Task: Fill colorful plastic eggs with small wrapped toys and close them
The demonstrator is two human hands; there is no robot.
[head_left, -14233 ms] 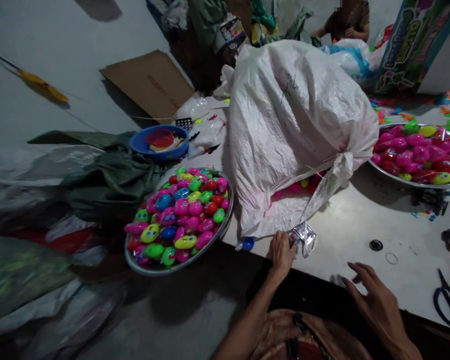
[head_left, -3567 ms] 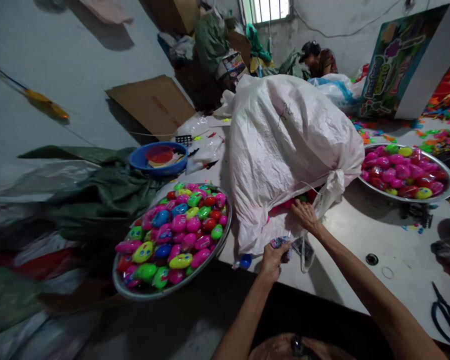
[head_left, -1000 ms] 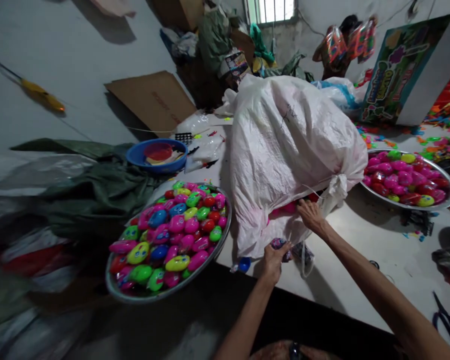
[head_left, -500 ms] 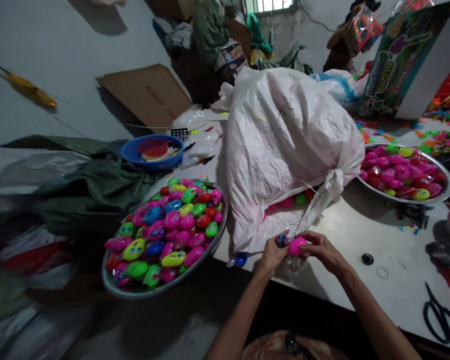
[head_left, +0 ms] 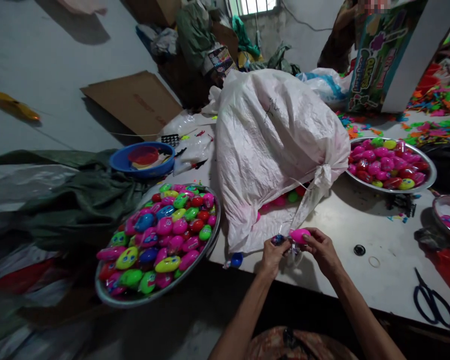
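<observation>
Near the table's front edge, my right hand (head_left: 320, 246) pinches a bright pink plastic egg (head_left: 299, 235) between thumb and fingers. My left hand (head_left: 272, 257) is closed just left of it, on a small dark blue, shiny piece (head_left: 277, 240) whose kind I cannot make out. Crumpled clear plastic (head_left: 294, 256) hangs below the egg between both hands. Behind them stands a big white woven sack (head_left: 277, 135), with coloured eggs showing at its lower opening. To the left, a metal basin (head_left: 214, 235) is heaped with wrapped eggs in pink, green, yellow, red and blue.
Another metal basin (head_left: 431, 175) of eggs stands at the right. Scissors (head_left: 431, 300), a black ring (head_left: 359, 249) and a thin band (head_left: 374, 261) lie on the table. A blue egg (head_left: 236, 259) is by the front edge. A blue tub (head_left: 122, 162) stands back left; a person is behind a printed box (head_left: 382, 60).
The pink egg has turned and tipped slightly in my fingers, and the clear plastic hangs lower and bunched. My view has swung a little right. The person at the back has moved behind the box.
</observation>
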